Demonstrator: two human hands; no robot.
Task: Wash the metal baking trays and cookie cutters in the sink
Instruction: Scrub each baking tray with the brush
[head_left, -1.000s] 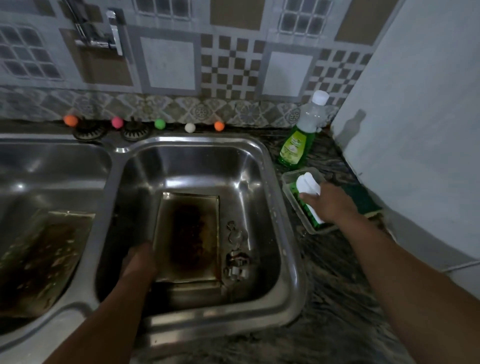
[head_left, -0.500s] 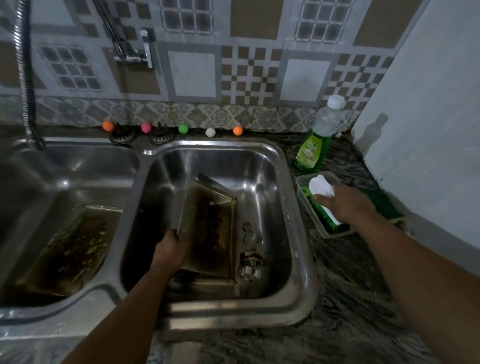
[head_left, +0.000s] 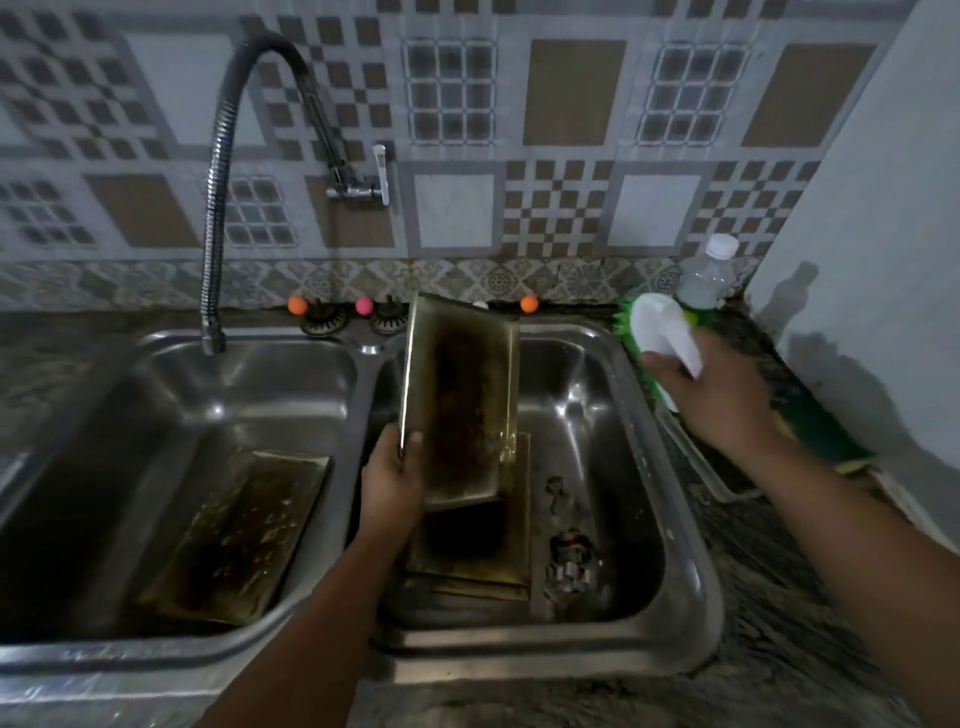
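My left hand (head_left: 393, 480) grips the left edge of a stained metal baking tray (head_left: 462, 400) and holds it nearly upright over the right sink basin (head_left: 613, 426). A second dirty tray (head_left: 470, 556) lies flat on that basin's floor. Several cookie cutters (head_left: 569, 556) lie beside it on the right. Another dirty tray (head_left: 234, 535) lies in the left basin (head_left: 156, 395). My right hand (head_left: 711, 400) holds a white-handled scrub brush with green bristles (head_left: 657, 330), lifted above the counter at the sink's right rim.
A flexible faucet hose (head_left: 213, 249) hangs over the left basin. A dish soap bottle (head_left: 704, 280) stands at the back right. A clear plastic container (head_left: 711, 478) and a green sponge (head_left: 821, 431) sit on the counter to the right. A white wall closes the right side.
My left hand has lifted the tray from flat in the basin to nearly upright. My right hand has raised the brush out of the plastic container.
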